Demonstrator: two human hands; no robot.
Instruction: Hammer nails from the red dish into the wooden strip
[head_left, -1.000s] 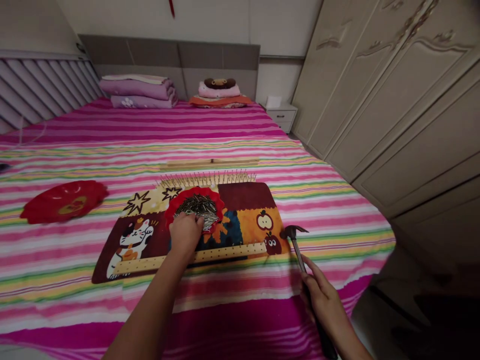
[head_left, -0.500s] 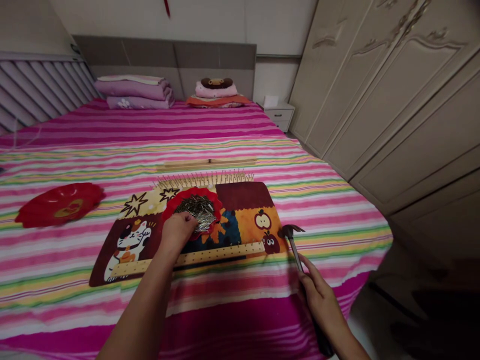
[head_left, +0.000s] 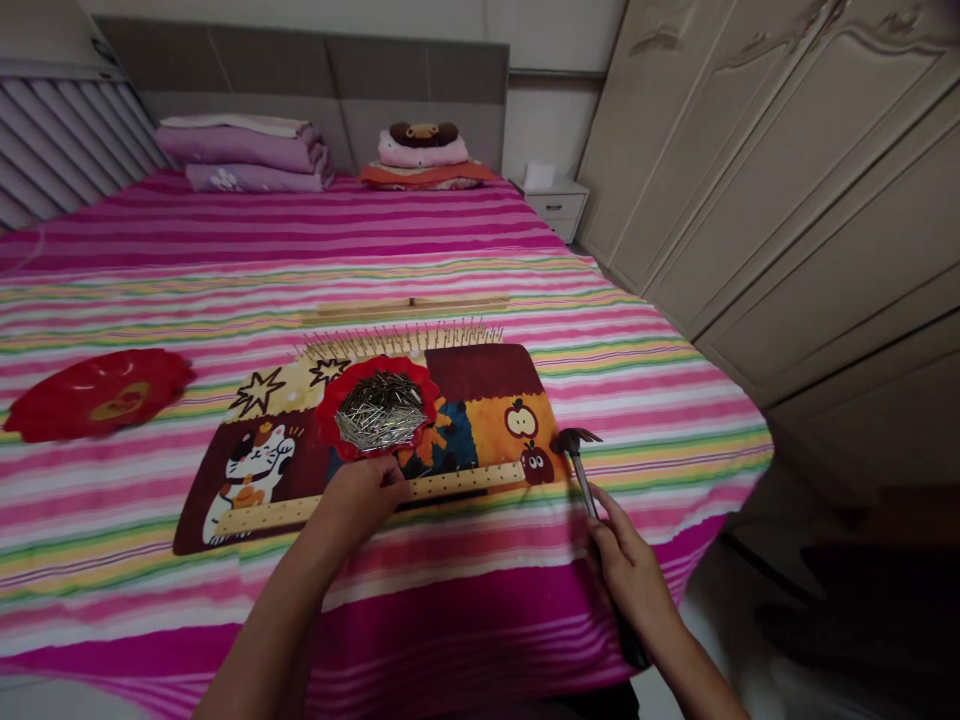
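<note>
A red dish (head_left: 330,432) heaped with metal nails (head_left: 379,410) sits on a cartoon-print mat (head_left: 480,385) on the striped bed. In front of it lies a wooden strip with a row of holes (head_left: 457,484). My left hand (head_left: 358,495) rests on this strip just below the dish, fingers pinched together; what they hold is too small to make out. My right hand (head_left: 628,572) grips the handle of a claw hammer (head_left: 577,452), whose head rests on the bed at the mat's right corner.
Behind the mat lies a wooden strip set with upright nails (head_left: 401,340), and a plain strip (head_left: 409,306) beyond. A second red dish (head_left: 94,393) lies at left. Folded bedding (head_left: 240,150) and a headboard are at the back. A wardrobe (head_left: 787,190) stands right.
My left hand has drawn back from the nail dish toward me and come down on the holed strip. My right hand and the hammer have kept their place.
</note>
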